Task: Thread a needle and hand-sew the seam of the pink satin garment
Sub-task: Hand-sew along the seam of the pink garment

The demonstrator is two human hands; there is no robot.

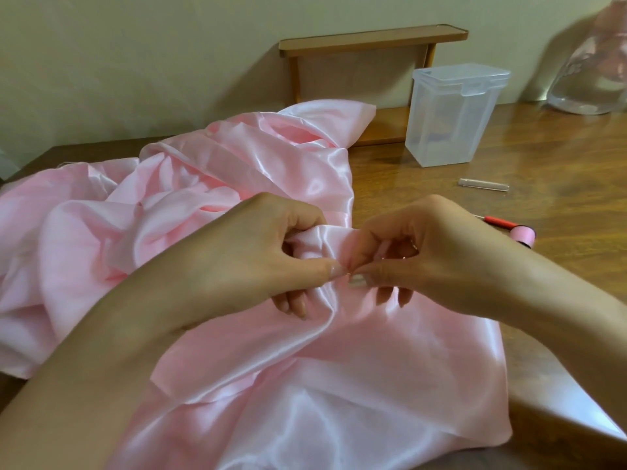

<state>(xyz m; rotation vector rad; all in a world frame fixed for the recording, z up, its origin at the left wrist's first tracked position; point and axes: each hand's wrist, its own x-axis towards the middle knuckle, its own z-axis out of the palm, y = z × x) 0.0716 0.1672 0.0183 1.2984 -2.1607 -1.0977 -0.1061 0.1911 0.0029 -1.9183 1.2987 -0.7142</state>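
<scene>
Needle — perhaps between the fingers (369, 278) — too small to tell; blurred vase (583, 89) cut off.

Two hands at centre: left hand (264, 256), right hand (437, 252). One pink garment (203, 184). At right, one clear box (451, 120), one small tube (483, 185), one pink spool (524, 236), one red-handled tool (500, 222). Top centre, one wooden shelf (369, 37).

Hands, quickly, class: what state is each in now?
Left hand: closed, pinching a fold of the shiny pink satin garment.
Right hand: closed, pinching the same fold.
</scene>
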